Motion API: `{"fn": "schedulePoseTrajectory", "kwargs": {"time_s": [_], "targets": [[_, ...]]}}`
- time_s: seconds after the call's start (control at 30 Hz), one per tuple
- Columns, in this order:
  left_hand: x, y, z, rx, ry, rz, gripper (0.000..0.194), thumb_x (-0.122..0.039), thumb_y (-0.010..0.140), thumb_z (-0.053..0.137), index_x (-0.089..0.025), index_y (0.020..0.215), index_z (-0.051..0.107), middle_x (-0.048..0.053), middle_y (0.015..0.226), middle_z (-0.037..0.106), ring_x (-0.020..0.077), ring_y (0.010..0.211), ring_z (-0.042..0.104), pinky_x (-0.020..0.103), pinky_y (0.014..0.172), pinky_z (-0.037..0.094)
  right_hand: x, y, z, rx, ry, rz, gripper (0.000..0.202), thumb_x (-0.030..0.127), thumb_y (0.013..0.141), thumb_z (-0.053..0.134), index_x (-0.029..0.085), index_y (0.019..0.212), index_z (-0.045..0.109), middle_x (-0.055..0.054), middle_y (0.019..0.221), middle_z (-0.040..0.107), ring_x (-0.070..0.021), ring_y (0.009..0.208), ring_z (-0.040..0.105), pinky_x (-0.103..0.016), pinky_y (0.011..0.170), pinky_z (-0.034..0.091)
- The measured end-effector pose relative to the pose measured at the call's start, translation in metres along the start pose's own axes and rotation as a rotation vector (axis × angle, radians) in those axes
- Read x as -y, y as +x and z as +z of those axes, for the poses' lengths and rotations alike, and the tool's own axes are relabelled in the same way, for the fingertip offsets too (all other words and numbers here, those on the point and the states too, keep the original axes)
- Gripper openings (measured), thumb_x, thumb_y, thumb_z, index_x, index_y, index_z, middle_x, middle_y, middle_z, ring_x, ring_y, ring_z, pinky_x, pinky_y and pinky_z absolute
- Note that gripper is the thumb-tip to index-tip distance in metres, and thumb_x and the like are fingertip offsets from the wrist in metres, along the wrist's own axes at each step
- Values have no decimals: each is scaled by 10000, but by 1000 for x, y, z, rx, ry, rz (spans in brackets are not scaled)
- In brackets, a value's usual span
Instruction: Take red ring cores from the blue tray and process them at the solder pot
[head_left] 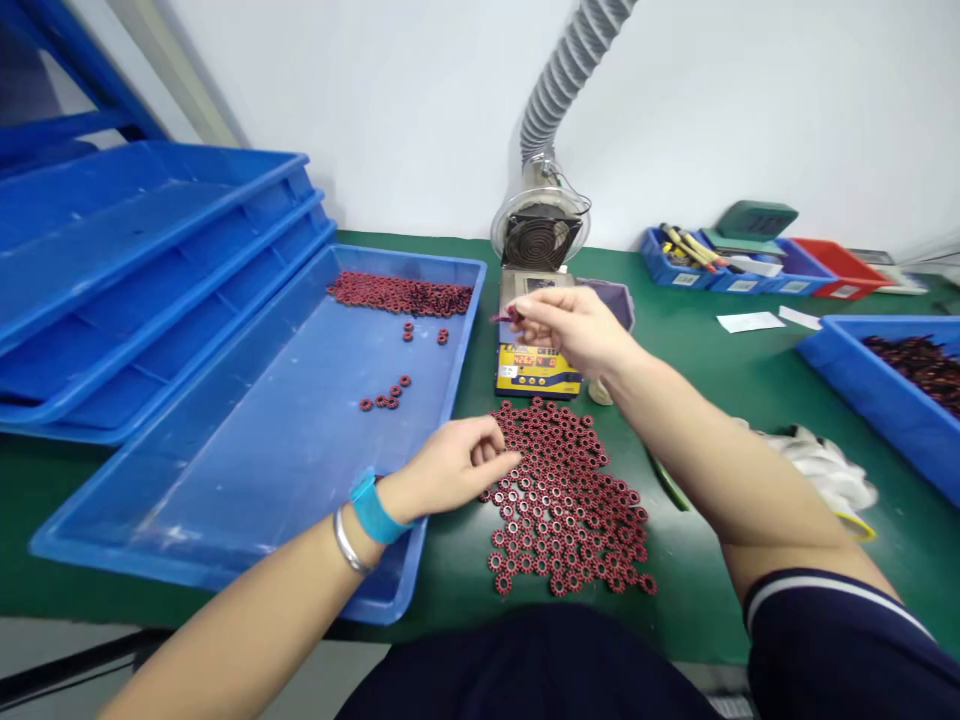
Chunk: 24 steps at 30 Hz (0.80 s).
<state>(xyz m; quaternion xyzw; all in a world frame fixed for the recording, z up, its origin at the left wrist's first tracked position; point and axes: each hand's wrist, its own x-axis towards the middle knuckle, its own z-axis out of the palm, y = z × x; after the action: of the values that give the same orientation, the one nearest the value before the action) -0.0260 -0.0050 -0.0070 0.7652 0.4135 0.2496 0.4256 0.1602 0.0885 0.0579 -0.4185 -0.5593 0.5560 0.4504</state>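
Between the thumb and fingertips of my right hand [562,325] is a small dark-red wound ring [513,314], with thin wire ends pointing left. It is held above the front of a solder pot [536,370] with a yellow panel and red digits. My left hand [469,465] hovers at the left edge of a spread of dark-red toothed rings [562,500] on the green tabletop. Its fingers are curled, its thumb stands apart, and nothing shows between them. A blue tray [300,440] lies beside it, with more rings [401,293] packed along its far end and several loose ones.
Stacked blue trays [150,250] stand at the left. Behind the pot rises a grey exhaust hose [570,75]. Small blue and red bins [844,268] line the back right. A blue tray of dark parts [919,370] and white gloves [817,470] lie at the right.
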Motion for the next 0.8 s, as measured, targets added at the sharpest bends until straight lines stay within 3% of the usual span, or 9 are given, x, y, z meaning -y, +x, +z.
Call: {"fn": "schedulePoseTrajectory", "kwargs": {"time_s": [0.1, 0.27, 0.4, 0.53, 0.8], "targets": [[0, -1, 5, 208, 258, 40, 204, -365, 818, 655, -174, 820, 583, 3, 727, 620, 136, 648, 557, 261, 626, 429, 19, 32, -26, -96, -318, -73, 217, 330, 786, 738, 135, 708, 684, -29, 651, 665, -69, 548, 555, -236, 606, 515], [2, 0, 5, 264, 321, 30, 228, -396, 845, 628, -181, 912, 591, 18, 808, 645, 158, 724, 594, 276, 688, 454, 42, 81, -53, -195, -1027, -94, 147, 208, 816, 668, 69, 784, 705, -109, 752, 700, -220, 829, 680, -392, 844, 533], [3, 0, 4, 278, 334, 36, 246, -404, 846, 626, -185, 956, 604, 25, 831, 660, 165, 744, 611, 280, 702, 463, 37, 114, -59, -217, -1403, -72, 265, 211, 796, 666, 21, 980, 692, -193, 995, 707, -306, 1035, 654, -427, 944, 497], [4, -1, 4, 279, 333, 54, 267, -422, 851, 618, -181, 966, 609, 32, 836, 663, 172, 750, 615, 285, 706, 466, 22, 135, -61, -201, -1549, -43, 402, 233, 791, 679, 10, 1123, 637, -236, 1113, 669, -328, 1072, 636, -443, 927, 504], [2, 0, 3, 312, 359, 40, 271, -423, 853, 618, -179, 969, 618, 47, 863, 670, 201, 783, 631, 299, 711, 462, 12, 145, -55, -164, -1644, 11, 392, 273, 782, 707, 75, 1112, 633, -196, 1085, 682, -287, 988, 651, -409, 871, 526]]}}
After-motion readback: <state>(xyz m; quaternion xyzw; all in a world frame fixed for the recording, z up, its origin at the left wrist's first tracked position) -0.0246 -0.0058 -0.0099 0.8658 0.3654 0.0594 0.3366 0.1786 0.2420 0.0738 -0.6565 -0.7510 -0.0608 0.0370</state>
